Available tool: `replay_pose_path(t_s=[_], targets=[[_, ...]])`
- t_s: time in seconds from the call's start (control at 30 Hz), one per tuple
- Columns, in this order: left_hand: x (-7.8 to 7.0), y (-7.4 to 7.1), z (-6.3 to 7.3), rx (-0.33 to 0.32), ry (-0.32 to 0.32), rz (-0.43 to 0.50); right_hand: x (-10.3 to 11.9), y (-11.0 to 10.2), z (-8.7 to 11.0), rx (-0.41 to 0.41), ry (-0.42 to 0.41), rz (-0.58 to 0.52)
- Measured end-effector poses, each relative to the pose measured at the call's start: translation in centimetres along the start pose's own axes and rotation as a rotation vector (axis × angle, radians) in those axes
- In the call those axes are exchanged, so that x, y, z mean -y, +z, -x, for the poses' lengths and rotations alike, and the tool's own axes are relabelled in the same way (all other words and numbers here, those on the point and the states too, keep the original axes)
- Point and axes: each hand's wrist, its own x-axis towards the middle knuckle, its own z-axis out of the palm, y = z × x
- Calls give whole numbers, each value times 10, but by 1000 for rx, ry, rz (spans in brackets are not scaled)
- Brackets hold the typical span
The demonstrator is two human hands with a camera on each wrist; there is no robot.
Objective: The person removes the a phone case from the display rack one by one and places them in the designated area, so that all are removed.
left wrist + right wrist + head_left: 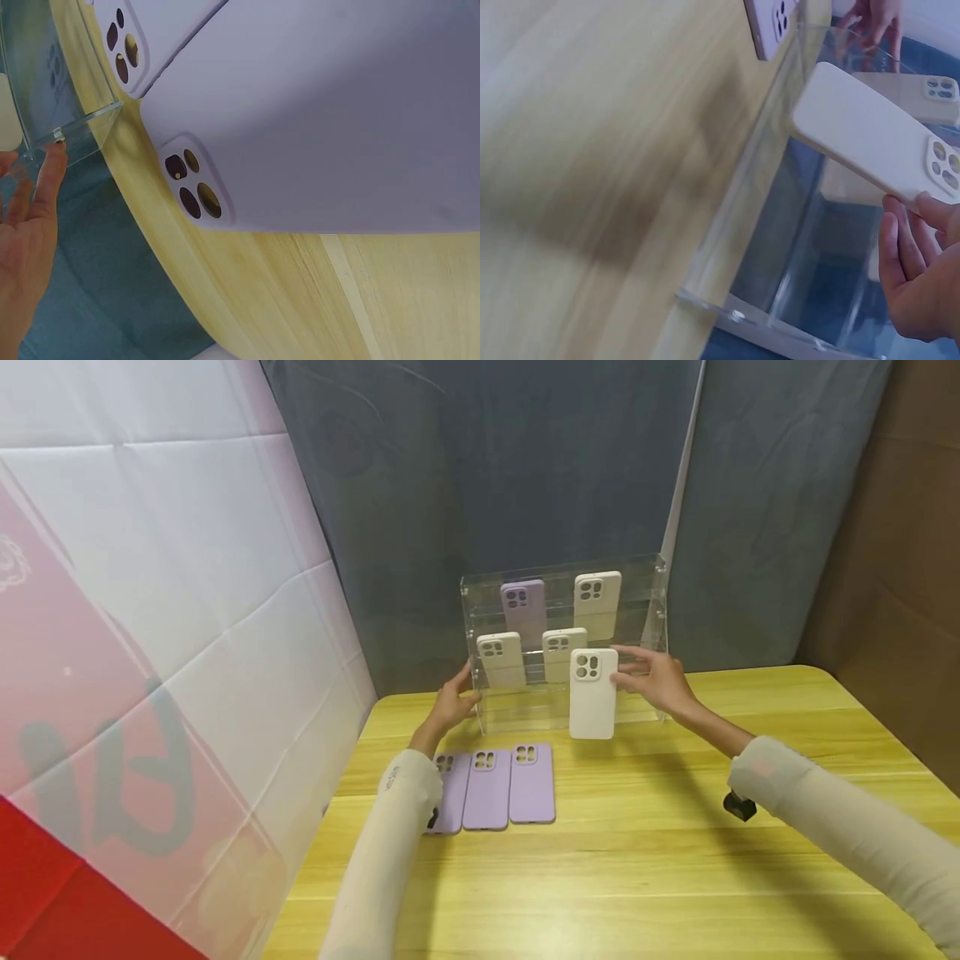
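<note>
My right hand [660, 683] pinches a white phone case [593, 693] by its upper right edge, in front of the clear acrylic display stand [525, 714]. In the right wrist view the white case [870, 127] tilts over the stand, thumb and fingers at its camera end. My left hand [450, 702] touches the stand's left side with fingers spread; the left wrist view shows a fingertip at the stand's corner. On the stand are a purple case [525, 610] and three white cases, one at the upper right [597, 606], one at the lower left [500, 660] and one beside it [564, 653].
Three purple cases lie in a row on the wooden table [637, 877]: a right one [532, 785], a middle one [487, 789] and a left one [450, 797] partly hidden by my sleeve. A grey curtain [562, 468] hangs behind the stand.
</note>
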Motion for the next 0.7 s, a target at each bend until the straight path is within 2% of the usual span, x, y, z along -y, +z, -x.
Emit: replay_pose_path(t_s=[0.37,0.7], targets=[[-1,0,-2,-7,0,-4,-20,27,10,74,33,-106],[-1,0,-1,4,-7,11,-37,42,19,103,74,-112]])
